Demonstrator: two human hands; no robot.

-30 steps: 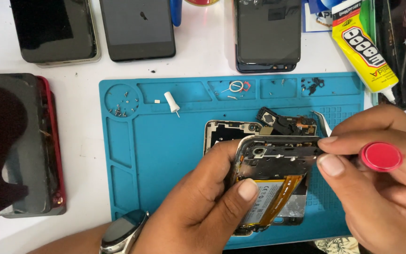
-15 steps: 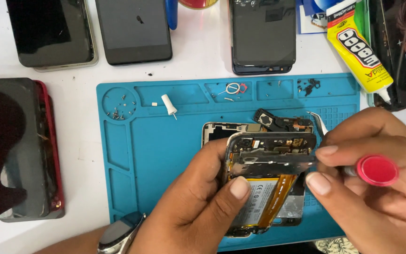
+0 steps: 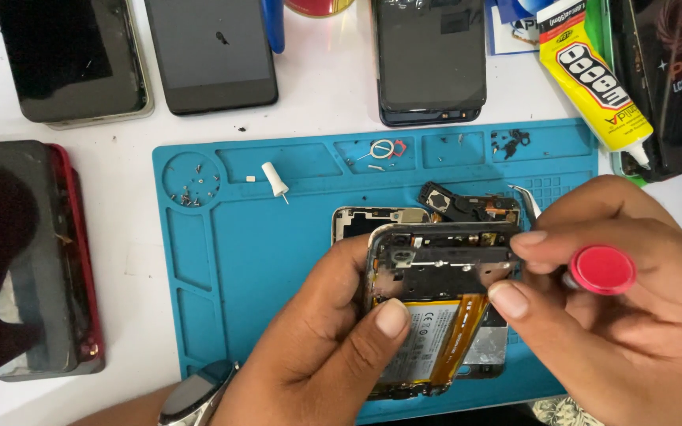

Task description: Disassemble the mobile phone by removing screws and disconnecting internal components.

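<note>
Mat: blue repair mat (image 3: 238,260) on the white bench, the landmark here.
Phone: opened phone (image 3: 436,308) over the mat's right half; probably light, stiff, fragile inside, best gripped by its frame edges.
Left hand (image 3: 317,355): fingers clamp the phone's left edge.
Right hand (image 3: 633,315): fingers pinch a red-capped screwdriver (image 3: 601,270) at the phone's top.
</note>
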